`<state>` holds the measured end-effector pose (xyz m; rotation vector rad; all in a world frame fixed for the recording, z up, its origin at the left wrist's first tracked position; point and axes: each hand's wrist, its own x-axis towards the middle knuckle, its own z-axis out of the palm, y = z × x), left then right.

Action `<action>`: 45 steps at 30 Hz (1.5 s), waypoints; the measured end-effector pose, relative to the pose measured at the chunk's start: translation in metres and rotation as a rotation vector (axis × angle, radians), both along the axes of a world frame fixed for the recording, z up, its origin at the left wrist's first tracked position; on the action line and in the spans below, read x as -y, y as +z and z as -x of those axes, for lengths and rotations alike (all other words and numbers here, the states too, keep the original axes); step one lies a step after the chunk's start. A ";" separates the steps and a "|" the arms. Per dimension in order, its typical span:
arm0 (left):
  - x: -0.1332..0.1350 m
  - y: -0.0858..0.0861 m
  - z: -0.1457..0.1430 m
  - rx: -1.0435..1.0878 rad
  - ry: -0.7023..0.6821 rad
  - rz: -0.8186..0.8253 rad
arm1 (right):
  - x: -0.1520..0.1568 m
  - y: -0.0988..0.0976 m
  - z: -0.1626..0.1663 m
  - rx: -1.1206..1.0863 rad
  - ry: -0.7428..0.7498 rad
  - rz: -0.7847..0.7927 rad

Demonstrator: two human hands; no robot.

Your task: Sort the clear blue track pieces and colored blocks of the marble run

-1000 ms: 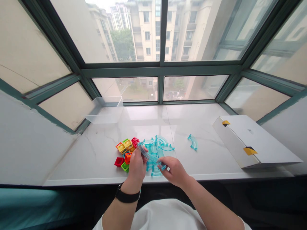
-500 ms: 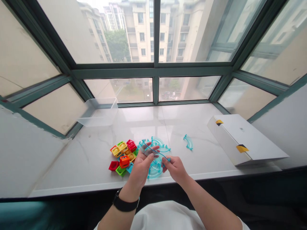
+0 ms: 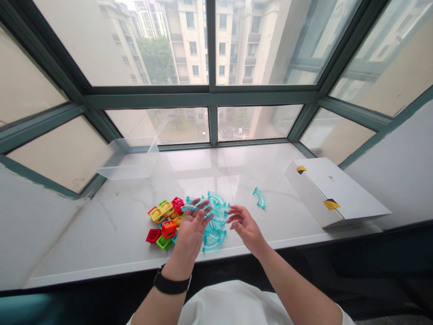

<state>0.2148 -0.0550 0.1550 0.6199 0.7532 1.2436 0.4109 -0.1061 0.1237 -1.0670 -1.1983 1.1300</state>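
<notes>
A see-through blue curved track piece [image 3: 187,208] lies across the fingers of my left hand [image 3: 190,232], held under the thumb with the palm turned up. To its right my right hand [image 3: 246,226] hovers with fingers bent and apart, holding nothing. Below and between the hands is a pile of see-through blue curved track pieces [image 3: 214,242], partly hidden by my left hand. Left of that hand sits a heap of coloured plastic blocks, with an orange block [image 3: 168,229], a red block [image 3: 153,235] and yellow and green ones among them.
One curved track piece [image 3: 260,198] lies apart, to the right of the pile. A clear plastic bin [image 3: 135,173] stands at the back left of the white sill [image 3: 111,225]. On the right is a white box [image 3: 341,187] with yellow-and-black tabs. Windows [image 3: 213,99] close off the back.
My right hand has let go of the track piece's end and moved slightly away, its fingers opening. The piece now rests in my left hand alone. The camera view has shifted a little.
</notes>
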 end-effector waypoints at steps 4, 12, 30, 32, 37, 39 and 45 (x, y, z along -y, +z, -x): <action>0.003 -0.003 -0.004 -0.058 -0.033 0.019 | -0.001 0.007 -0.003 0.302 0.042 -0.106; 0.008 -0.006 -0.004 -0.253 -0.271 -0.085 | 0.004 0.001 -0.022 0.517 -0.045 -0.060; 0.010 -0.018 0.033 -0.489 -0.239 0.047 | -0.001 -0.120 -0.214 0.861 -0.908 0.214; 0.012 -0.019 0.032 -0.500 -0.246 0.050 | -0.004 -0.133 -0.217 0.899 -0.910 0.239; 0.013 -0.020 0.030 -0.510 -0.233 0.075 | -0.012 -0.149 -0.213 1.042 -0.913 0.298; 0.013 -0.020 0.029 -0.496 -0.221 0.084 | -0.014 -0.149 -0.210 1.088 -0.912 0.328; 0.012 -0.024 0.025 -0.447 -0.196 0.117 | -0.015 -0.145 -0.206 1.165 -0.884 0.397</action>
